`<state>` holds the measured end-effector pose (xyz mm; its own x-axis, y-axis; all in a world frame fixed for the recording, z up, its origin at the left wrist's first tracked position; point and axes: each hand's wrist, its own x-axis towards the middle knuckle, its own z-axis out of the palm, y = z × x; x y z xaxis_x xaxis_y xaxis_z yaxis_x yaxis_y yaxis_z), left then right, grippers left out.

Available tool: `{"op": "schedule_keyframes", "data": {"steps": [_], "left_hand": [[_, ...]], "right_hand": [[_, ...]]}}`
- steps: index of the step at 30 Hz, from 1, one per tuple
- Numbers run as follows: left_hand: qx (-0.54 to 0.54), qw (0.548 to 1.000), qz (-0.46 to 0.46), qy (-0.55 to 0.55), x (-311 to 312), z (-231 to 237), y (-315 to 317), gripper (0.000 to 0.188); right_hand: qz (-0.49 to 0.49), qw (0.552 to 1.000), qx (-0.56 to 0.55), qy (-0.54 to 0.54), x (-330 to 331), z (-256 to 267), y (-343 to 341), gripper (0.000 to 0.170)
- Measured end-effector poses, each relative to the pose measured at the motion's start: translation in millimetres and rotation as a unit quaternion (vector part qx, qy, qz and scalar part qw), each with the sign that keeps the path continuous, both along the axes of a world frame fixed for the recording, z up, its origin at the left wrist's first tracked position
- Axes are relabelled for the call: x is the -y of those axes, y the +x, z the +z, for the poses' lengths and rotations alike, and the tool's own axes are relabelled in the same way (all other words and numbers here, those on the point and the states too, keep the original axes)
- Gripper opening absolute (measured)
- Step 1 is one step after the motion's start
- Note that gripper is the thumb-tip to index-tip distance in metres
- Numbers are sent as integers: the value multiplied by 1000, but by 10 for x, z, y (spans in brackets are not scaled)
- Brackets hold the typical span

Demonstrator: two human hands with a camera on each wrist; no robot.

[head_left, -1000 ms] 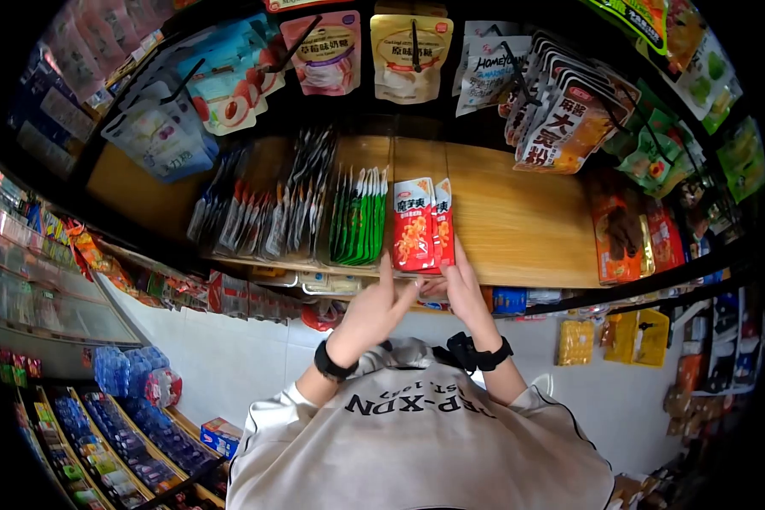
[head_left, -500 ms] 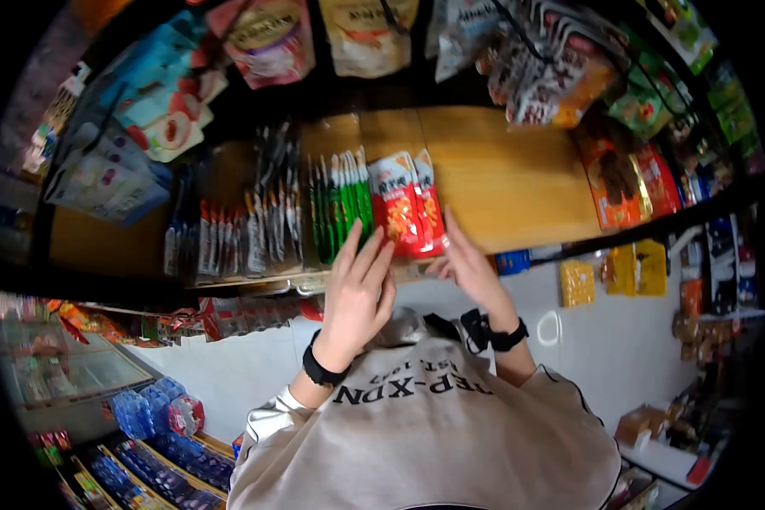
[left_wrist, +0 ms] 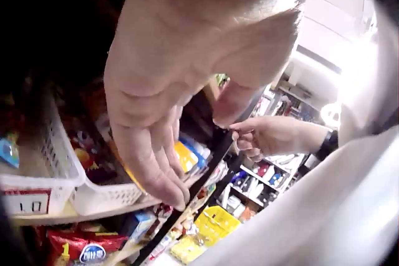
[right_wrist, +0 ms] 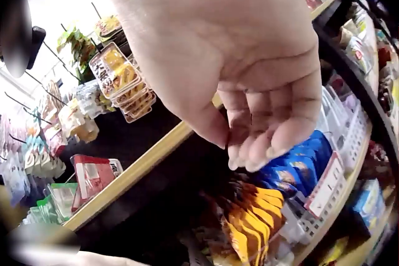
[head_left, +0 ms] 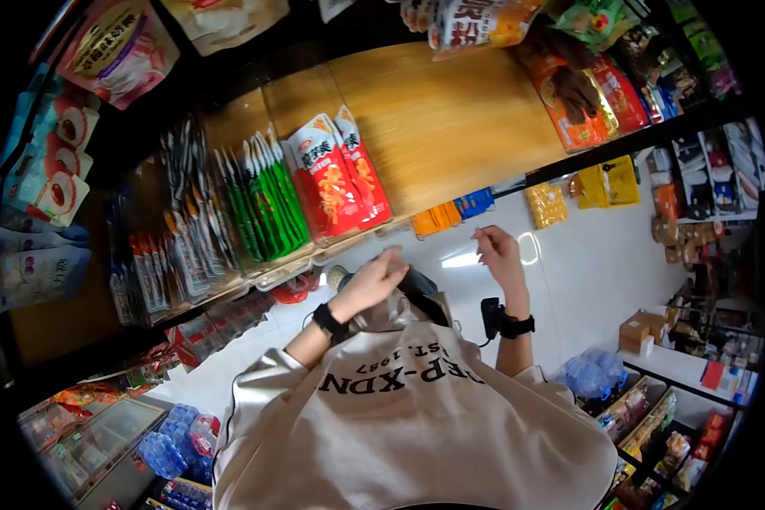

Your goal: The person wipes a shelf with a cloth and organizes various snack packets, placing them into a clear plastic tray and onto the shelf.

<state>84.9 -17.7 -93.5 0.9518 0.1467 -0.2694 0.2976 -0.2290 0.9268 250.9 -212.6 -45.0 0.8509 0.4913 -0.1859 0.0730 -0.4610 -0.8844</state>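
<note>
In the head view my left hand [head_left: 370, 282] is off the shelf edge, fingers relaxed, with nothing held. My right hand [head_left: 500, 253] hangs over the floor to its right, fingers loosely bent and bare of any object. Two red snack packets [head_left: 330, 189] lean side by side on the wooden shelf [head_left: 446, 127], just beyond the left hand. A row of green packets [head_left: 268, 204] stands upright to their left. From the right wrist view, the right palm [right_wrist: 230, 54] faces the camera; yellow packets [right_wrist: 255, 216] and blue packets [right_wrist: 296, 166] lie behind the fingers on a lower shelf.
Dark and silver packets [head_left: 195, 242] fill the shelf's left end, and orange-red bags [head_left: 569, 98] stand at its right. Pouches such as a pink one [head_left: 119, 51] hang above. White baskets [left_wrist: 106, 194] sit lower down. A yellow crate [head_left: 608, 183] is on the floor.
Both hands have drawn back from the red packets toward the body, the right one farther out to the side. The head view has swung right. The packets stay leaning on the shelf.
</note>
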Motion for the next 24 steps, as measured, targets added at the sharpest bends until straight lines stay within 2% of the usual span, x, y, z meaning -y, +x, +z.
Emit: {"op": "schedule_keyframes", "data": {"steps": [2,3,5,8,10,12,13,14,16,17,22,24], "left_hand": [[-23,994,64,-80,69,-234,221,55],[-20,995,67,-77,97,-248,335,55],[-96,970,133,-177,162,-262,547,59],[-56,982,137,-113,279,-656,772,56],[-89,981,155,-80,318,-781,830,51],[-44,969,237,-51,380,-834,833,49],[-14,971,236,26,392,-948,847,53],[-15,969,243,29,403,-1003,833,53],[-12,938,298,-179,420,-788,836,58],[-17,925,314,-214,450,-668,829,59],[-53,927,319,-191,498,-721,681,63],[-3,918,356,-175,561,-696,596,62]], "right_hand": [[18,1000,-3,-8,104,-116,28,17],[41,999,-4,-1,135,-160,52,16],[100,995,-3,-16,199,-232,163,18],[150,989,-8,-14,245,-130,319,20],[166,986,-5,-13,317,-146,436,21],[183,983,-3,-12,386,-158,539,22],[198,980,-4,-26,420,-165,581,23],[213,976,-6,-40,454,-176,609,24],[240,970,-8,-37,509,-233,654,25],[260,965,-9,-37,519,-265,676,25],[347,936,15,-53,490,-288,757,26],[368,926,22,-78,466,-302,777,26]]}}
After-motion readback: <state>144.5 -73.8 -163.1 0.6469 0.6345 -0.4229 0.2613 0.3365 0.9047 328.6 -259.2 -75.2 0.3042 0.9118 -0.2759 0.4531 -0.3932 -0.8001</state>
